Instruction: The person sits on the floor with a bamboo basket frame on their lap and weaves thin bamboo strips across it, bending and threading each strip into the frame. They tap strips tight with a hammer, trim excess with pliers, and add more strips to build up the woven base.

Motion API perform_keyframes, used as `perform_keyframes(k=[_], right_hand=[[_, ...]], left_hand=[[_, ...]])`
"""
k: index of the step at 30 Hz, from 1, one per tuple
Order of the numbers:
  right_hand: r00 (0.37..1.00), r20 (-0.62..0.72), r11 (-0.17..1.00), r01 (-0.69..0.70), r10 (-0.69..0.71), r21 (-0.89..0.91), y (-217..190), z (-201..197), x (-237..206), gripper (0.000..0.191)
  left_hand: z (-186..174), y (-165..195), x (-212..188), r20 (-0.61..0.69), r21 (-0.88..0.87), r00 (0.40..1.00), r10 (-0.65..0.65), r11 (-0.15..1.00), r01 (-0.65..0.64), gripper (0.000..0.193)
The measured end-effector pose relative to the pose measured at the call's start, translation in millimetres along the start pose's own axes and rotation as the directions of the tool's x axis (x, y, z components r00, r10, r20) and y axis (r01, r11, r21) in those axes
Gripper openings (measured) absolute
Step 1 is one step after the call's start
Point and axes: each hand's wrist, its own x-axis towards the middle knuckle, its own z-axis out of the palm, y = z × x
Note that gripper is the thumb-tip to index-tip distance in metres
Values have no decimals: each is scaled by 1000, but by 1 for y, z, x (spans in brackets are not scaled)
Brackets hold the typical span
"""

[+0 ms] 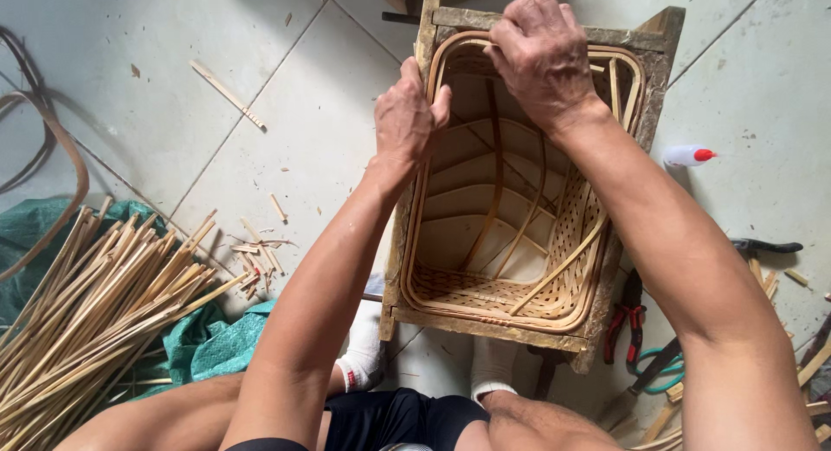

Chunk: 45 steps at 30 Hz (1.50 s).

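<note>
The woven bamboo basket (511,243) sits inside a wooden frame (485,325) on the tiled floor. The right hand (541,53) grips its far rim, fingers curled closed. The left hand (405,118) pinches the left rim.

The rectangular woven bamboo basket (511,235) is pale tan, its side walls an open lattice of small holes, its base lighter cream crossed by golden-brown ribs. The rough wooden frame (485,325) around it is weathered grey-brown with dark mottling. The tiled floor (286,96) is off-white with thin dark grout lines. At the floor's left edge, the bundle of split bamboo sticks (95,304) is straw yellow, lying on a crumpled teal-green tarp (221,343). Near the right edge, the small plastic bottle (688,155) is white with a red cap. The pliers (625,323) have red handles; the scissors (662,373) have green loops. The socks (363,364) are white with a red mark.
</note>
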Motion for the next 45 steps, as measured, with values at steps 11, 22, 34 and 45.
perform_keyframes(k=[11,22,34,45], right_hand=[[996,-52,964,85,-74,250,0,19,15,22],[931,180,774,-364,318,518,-95,-76,-18,36],[469,857,165,-882,212,442,-227,-112,-108,18],[472,864,177,-878,176,444,-232,-113,-112,20]], left_hand=[[-5,2,-7,-14,-83,1000,12,996,-14,33],[4,4,-4,-207,-15,977,60,998,-64,45],[4,9,-6,-60,-82,998,-15,997,10,45],[2,-7,-22,-84,-89,995,-45,995,38,48]])
